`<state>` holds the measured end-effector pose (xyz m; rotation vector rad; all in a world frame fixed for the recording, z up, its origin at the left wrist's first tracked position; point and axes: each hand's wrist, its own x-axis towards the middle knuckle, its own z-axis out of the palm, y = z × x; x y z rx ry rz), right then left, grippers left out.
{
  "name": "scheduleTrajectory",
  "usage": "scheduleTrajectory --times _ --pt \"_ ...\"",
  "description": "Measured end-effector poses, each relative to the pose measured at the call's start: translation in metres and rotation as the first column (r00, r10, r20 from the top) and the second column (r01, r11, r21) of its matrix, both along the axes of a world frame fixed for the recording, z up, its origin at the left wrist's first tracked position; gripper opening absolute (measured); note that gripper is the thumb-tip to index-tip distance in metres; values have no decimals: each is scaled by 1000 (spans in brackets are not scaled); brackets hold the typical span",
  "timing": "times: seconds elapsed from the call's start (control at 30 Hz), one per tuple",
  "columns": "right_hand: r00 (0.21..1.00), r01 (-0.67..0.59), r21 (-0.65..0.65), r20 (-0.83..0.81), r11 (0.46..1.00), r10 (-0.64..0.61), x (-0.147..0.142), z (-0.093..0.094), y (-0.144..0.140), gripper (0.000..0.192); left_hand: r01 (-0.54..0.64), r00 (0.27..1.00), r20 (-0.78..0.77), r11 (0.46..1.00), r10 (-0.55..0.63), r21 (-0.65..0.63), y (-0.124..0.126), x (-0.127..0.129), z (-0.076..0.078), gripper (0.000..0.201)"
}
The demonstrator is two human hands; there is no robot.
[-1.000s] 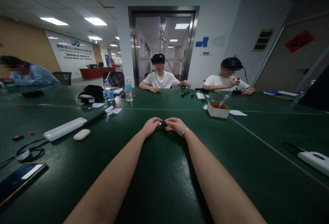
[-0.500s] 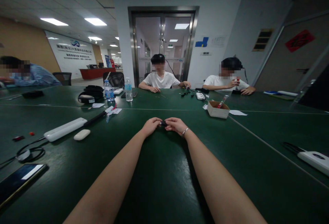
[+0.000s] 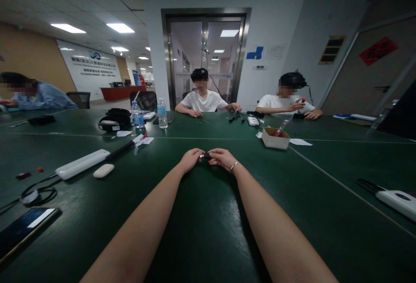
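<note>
Both my arms stretch out over the dark green table (image 3: pixel 208 231). My left hand (image 3: pixel 191 159) and my right hand (image 3: pixel 222 158) meet at the middle, and their fingertips pinch a small dark object (image 3: pixel 205 156) between them, just above the tabletop. The object is mostly hidden by my fingers, so I cannot tell what it is. A thin bracelet (image 3: pixel 233 167) sits on my right wrist.
A white power strip (image 3: pixel 82 164), a white oval case (image 3: pixel 103 170), a cable coil (image 3: pixel 35 195) and a phone (image 3: pixel 22 229) lie left. A cardboard box (image 3: pixel 275 138) stands ahead right, two water bottles (image 3: pixel 161 113) ahead left. Three people sit at the table's far sides.
My hands stay together on the small dark object with only slight finger shifts. The person at the far right has moved a hand a little.
</note>
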<state>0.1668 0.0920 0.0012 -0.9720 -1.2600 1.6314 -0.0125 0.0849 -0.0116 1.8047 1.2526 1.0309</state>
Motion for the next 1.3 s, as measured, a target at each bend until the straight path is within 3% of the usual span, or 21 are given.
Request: scheduleTrajectory --times 1.3 --pt "1000 -4 3 -2 1000 4 0 2 -2 10 -5 1000 0 1000 5 23 1 2 -2 36"
